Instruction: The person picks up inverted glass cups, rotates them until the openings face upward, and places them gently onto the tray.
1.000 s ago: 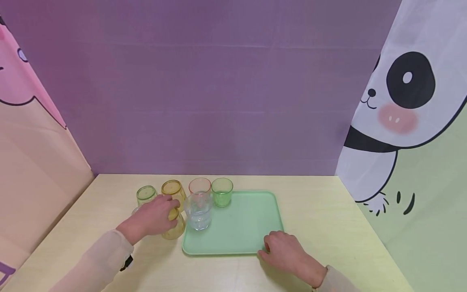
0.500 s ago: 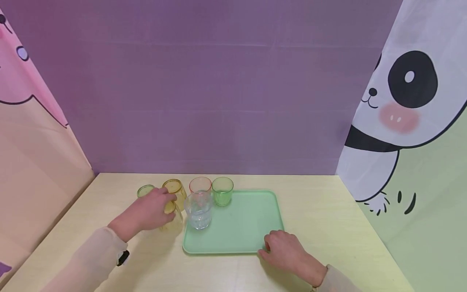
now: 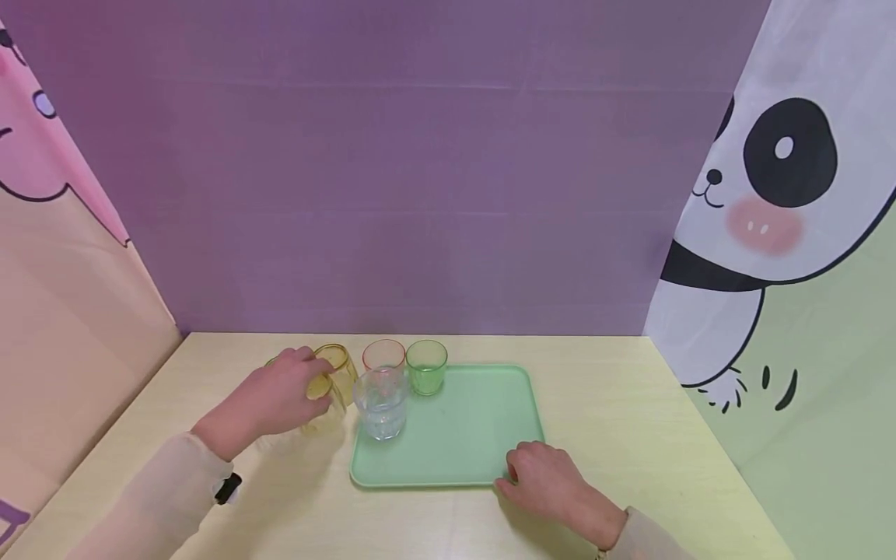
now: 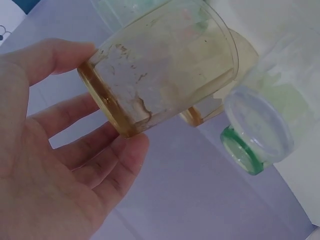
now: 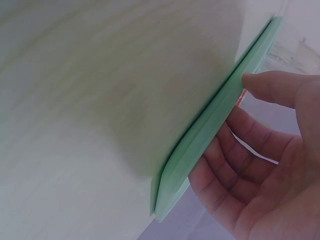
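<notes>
In the head view my left hand (image 3: pixel 285 393) holds an upside-down amber glass (image 3: pixel 333 420) at the left of the tray. The left wrist view shows thumb and fingertips pinching the rim of its thick base, the amber glass (image 4: pixel 170 65) extending away with its mouth outward. Right behind it stands a second upside-down amber glass (image 3: pixel 345 381). My right hand (image 3: pixel 549 484) is at the front right corner of the pale green tray (image 3: pixel 469 474). In the right wrist view its thumb touches the tray's rim (image 5: pixel 215 112) and its fingers curl over the edge.
Upright on the tray's left side are a clear glass (image 3: pixel 383 424), a pink-rimmed glass (image 3: pixel 374 354) and a green glass (image 3: pixel 428 379). Another clear glass (image 4: pixel 260 120) and a green-based glass (image 4: pixel 242 150) stand beyond my left hand, which mostly hides them in the head view.
My left hand has raised the amber glass and moved slightly left and away, covering the green glass behind. My right hand and the tray have stayed still.
</notes>
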{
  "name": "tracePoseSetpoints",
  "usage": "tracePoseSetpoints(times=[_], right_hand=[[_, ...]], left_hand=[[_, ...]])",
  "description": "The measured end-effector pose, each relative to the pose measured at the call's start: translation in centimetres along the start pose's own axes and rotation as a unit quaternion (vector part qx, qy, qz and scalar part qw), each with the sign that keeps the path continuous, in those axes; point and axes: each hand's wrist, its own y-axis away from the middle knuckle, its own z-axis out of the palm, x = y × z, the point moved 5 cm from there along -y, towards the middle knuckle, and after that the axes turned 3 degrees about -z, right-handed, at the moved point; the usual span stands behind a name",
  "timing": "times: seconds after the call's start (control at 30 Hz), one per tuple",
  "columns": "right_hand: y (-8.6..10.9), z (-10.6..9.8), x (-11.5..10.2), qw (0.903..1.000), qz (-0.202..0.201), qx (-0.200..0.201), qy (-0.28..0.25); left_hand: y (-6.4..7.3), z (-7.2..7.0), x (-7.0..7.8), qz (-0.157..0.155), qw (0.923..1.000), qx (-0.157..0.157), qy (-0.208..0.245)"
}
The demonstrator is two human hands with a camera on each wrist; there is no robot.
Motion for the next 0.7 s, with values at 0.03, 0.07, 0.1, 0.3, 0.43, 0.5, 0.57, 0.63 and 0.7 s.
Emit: tracePoseSetpoints(times=[0.03,0.07,0.1,0.3,0.43,0.5,0.57,0.63,0.7], right_hand=[[0.0,0.0,0.0,1.0,0.0,0.0,-0.002],[0.0,0.0,0.0,1.0,0.001,-0.001,-0.003],[0.1,0.0,0.0,1.0,0.0,-0.001,-0.005],[0.1,0.0,0.0,1.0,-0.002,-0.001,-0.006],[0.0,0.0,0.0,1.0,0.004,-0.004,-0.005],[0.1,0.0,0.0,0.9999,0.006,-0.006,-0.007],[0.1,0.0,0.0,0.9999,0.006,-0.007,-0.009],[0.2,0.0,0.0,0.9999,0.006,-0.007,-0.011],[0.2,0.0,0.0,0.9999,0.005,-0.006,-0.012]], left_hand=[[0.0,-0.2,0.0,-0.001,1.0,0.003,0.001],[0.1,-0.4,0.0,-0.003,1.0,0.005,0.003],[0.1,-0.6,0.0,-0.006,0.9999,0.008,0.005],[0.2,-1.6,0.1,-0.013,0.9996,0.022,0.013],[0.1,-2.1,0.1,-0.011,0.9994,0.031,0.012],[0.1,-2.3,0.1,-0.014,0.9993,0.033,0.012],[0.1,-2.5,0.2,-0.016,0.9992,0.034,0.013],[0.1,-2.8,0.3,-0.018,0.999,0.038,0.017],[0.1,-3.1,0.4,-0.014,0.9987,0.046,0.018]])
